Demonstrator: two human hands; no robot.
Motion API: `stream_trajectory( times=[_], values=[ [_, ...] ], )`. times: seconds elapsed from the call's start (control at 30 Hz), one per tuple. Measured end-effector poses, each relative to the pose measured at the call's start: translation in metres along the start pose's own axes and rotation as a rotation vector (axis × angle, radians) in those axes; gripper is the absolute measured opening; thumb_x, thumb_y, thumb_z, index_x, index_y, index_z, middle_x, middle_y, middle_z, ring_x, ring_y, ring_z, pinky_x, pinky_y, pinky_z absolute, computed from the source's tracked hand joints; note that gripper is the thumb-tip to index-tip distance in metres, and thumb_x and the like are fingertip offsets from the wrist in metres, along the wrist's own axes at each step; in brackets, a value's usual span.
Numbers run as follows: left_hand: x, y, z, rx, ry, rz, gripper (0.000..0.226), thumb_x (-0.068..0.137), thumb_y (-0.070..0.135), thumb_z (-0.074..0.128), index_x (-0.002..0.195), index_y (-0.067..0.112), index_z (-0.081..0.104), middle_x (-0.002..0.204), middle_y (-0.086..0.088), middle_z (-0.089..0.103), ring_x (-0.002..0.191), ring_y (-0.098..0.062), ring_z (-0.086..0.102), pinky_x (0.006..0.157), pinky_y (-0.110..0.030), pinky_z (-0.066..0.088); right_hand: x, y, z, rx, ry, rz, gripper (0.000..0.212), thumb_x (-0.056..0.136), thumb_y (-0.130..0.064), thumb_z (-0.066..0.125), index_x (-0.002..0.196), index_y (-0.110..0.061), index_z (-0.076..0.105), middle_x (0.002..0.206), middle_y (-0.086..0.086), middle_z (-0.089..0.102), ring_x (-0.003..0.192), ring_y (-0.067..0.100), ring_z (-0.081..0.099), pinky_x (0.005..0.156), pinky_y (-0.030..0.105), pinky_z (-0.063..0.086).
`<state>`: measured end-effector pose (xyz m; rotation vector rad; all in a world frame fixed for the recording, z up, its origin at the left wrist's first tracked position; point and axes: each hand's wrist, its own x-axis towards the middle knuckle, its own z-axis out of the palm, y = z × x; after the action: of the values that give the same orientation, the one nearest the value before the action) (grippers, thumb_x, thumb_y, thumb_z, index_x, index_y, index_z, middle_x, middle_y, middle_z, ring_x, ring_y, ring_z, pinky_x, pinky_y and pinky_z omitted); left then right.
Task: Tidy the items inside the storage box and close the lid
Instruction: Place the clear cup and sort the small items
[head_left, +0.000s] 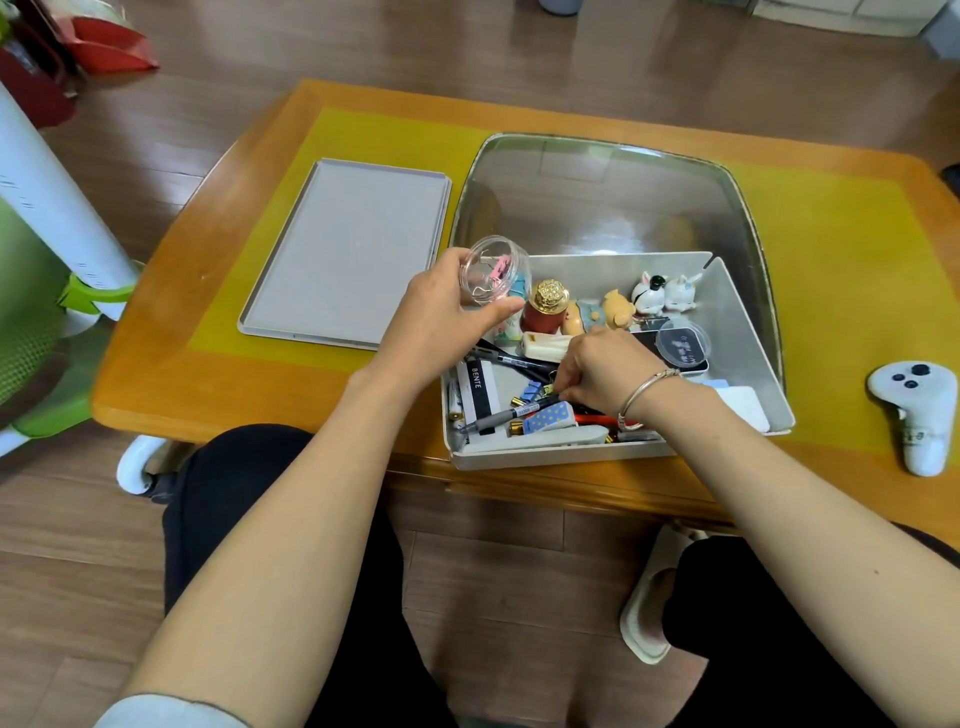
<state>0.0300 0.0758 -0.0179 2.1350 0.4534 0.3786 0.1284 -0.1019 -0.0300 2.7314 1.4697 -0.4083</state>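
Note:
A grey storage box stands on the table, full of small items. Its flat grey lid lies to the left on a yellow mat. My left hand grips a small clear round jar with pastel binder clips inside, held above the box's left edge. My right hand reaches down into the box, fingers curled and pinching something small among the pens and loose clips; I cannot tell what it pinches. A red bottle with a gold cap and little animal figurines stand at the back.
A clear round lid rests on a dark device in the box. A white handheld controller lies on the table at the right. A green and white chair stands at the left. My knees are under the table's front edge.

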Motion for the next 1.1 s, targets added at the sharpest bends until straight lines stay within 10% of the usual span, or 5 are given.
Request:
stream_trajectory(
  times=[0.17,0.43,1.1],
  values=[
    [-0.003,0.001,-0.001,0.0,-0.043,-0.02,0.049,0.075,0.064,0.064,0.104,0.027,0.048,0.093,0.016,0.06,0.08,0.003,0.057,0.06,-0.014,0.042,-0.001,0.0,0.001,0.091,0.101,-0.056,0.009,0.084,-0.018,0.063,0.084,-0.019,0.072,0.089,0.001,0.069,0.088,0.021,0.057,0.08,0.036,0.046],
    [0.0,-0.002,-0.002,0.049,0.032,0.078,0.063,0.067,0.029,0.086,0.108,0.023,0.038,0.109,0.004,0.055,0.096,-0.008,0.057,0.069,-0.011,0.051,-0.001,-0.005,-0.012,0.419,0.184,0.026,0.008,0.074,-0.002,0.063,0.075,-0.008,0.068,0.074,0.005,0.068,0.066,0.01,0.056,0.066,0.019,0.044],
    [-0.001,-0.005,-0.006,0.061,0.008,0.133,0.067,0.068,0.034,0.084,0.123,0.024,0.046,0.113,0.014,0.052,0.101,0.0,0.051,0.076,-0.005,0.042,0.024,-0.024,0.004,0.032,-0.058,-0.079,0.018,0.084,-0.027,0.067,0.101,-0.026,0.069,0.092,-0.004,0.069,0.092,0.018,0.06,0.072,0.027,0.045]
  ],
)
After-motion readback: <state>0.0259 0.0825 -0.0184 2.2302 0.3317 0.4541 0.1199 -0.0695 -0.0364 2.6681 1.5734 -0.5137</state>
